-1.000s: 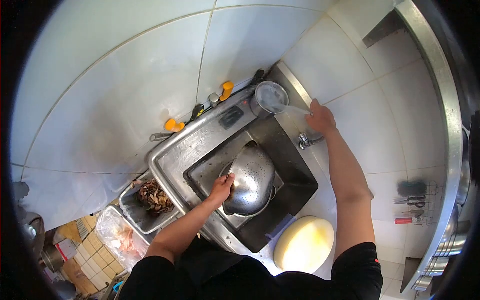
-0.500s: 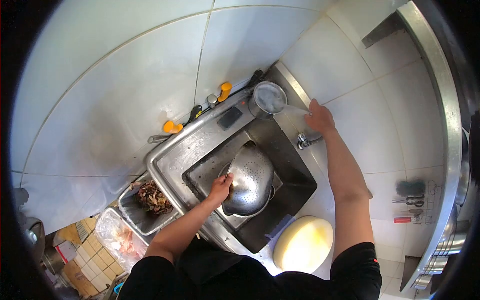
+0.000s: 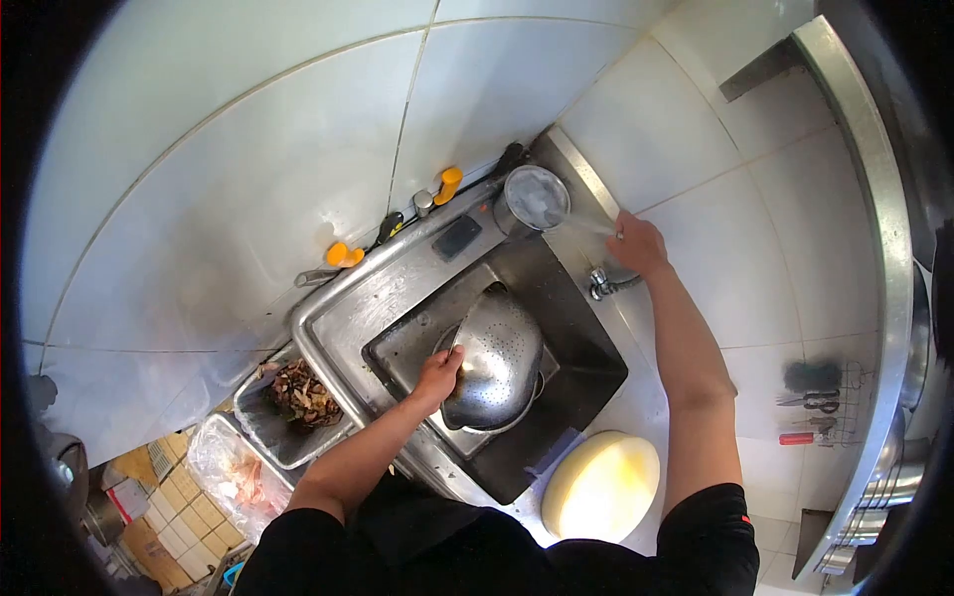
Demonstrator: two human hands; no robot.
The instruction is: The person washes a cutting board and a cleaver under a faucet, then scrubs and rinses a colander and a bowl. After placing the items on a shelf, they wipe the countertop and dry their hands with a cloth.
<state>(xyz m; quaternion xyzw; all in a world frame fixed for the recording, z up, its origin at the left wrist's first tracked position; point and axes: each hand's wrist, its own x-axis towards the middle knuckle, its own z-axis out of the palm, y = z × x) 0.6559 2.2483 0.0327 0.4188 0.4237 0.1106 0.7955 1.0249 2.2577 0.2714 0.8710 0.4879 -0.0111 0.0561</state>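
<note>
The left hand [image 3: 437, 379] has its fingers closed on the rim of a silver, perforated metal colander [image 3: 502, 363], apparently to steady its tilt inside the grey steel sink [image 3: 586, 382]. Farther right, the right hand [image 3: 641, 245] is curled where faint spray reaches a round metal pot [image 3: 517, 221] (its exact grip I cannot tell).

A metal colander [image 3: 500, 358] is held tilted over a steel sink [image 3: 586, 368] by the left hand [image 3: 438, 377]. A hose end is gripped in the right hand [image 3: 638, 244], raised near a tap [image 3: 602, 285], as a spray is sent toward a metal pot [image 3: 537, 199] at the sink's corner. Food scraps [image 3: 304, 393] are held in a bin [image 3: 270, 423] beside the sink; a yellow block [image 3: 601, 487] is seen opposite.
</note>
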